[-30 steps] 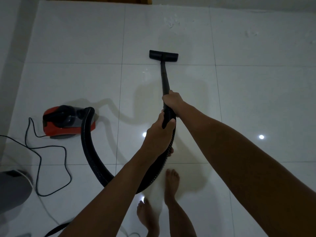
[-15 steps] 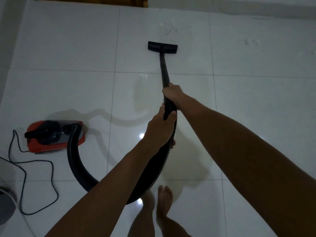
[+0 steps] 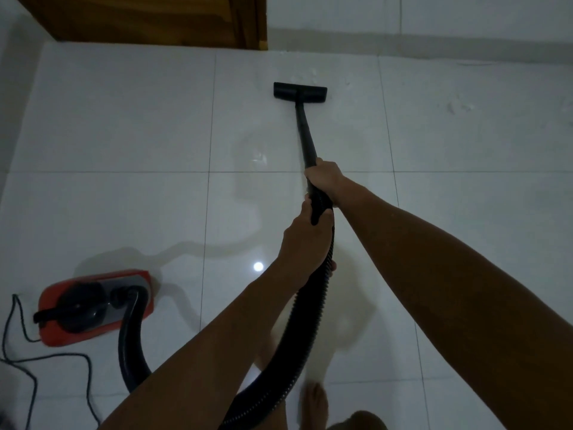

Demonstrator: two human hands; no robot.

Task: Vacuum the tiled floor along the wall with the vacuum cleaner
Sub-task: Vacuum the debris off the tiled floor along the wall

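1. The right hand (image 3: 322, 176), just right of the frame's centre, is curled round the black wand (image 3: 305, 131) where the rigid tube meets the handle, with its arm running down to the lower right corner.
2. The left hand (image 3: 305, 240) sits just below the right one, its fingers wrapped round the ribbed black hose (image 3: 310, 308) at the foot of the handle; its thumb lies up along the handle. Its arm comes in from the bottom edge, left of centre.
3. From the right hand the wand slants up and slightly left to the floor head (image 3: 300, 92), a flat black bar lying crosswise on the white tiled floor (image 3: 124, 125) in the upper middle of the frame.
4. The head is near the wall (image 3: 434, 20) that runs across the top of the frame, but apart from it. Pale specks of debris (image 3: 459, 107) lie on the tiles just beyond the head and to its right.
5. The hose drops from the left hand towards the bottom edge, passes behind the left forearm, then loops up left to the red and black vacuum body (image 3: 93, 308) at lower left.
6. A dark power cord (image 3: 46, 361) trails in loops from the body along the left edge.
7. A brown wooden door (image 3: 139, 17) fills the upper left.
8. A bare foot (image 3: 314, 405) shows at the bottom, blurred.
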